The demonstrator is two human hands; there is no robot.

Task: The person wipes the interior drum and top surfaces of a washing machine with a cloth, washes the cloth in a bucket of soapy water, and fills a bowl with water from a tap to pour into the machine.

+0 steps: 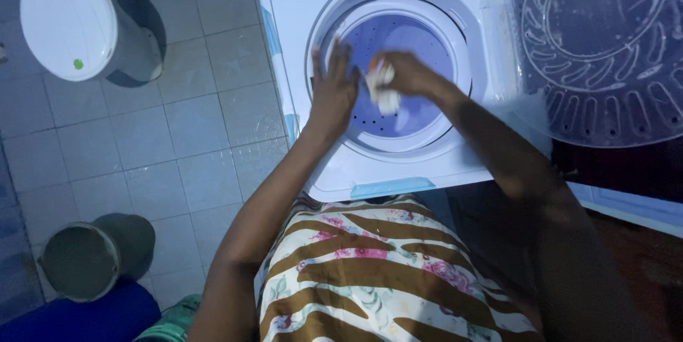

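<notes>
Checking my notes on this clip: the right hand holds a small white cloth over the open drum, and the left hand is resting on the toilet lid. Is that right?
Not quite. The head view shows the left hand at the drum rim of the washer, not on the toilet lid, which stands apart on the tiled floor. The right hand does hold a small white cloth over the open drum.
</notes>
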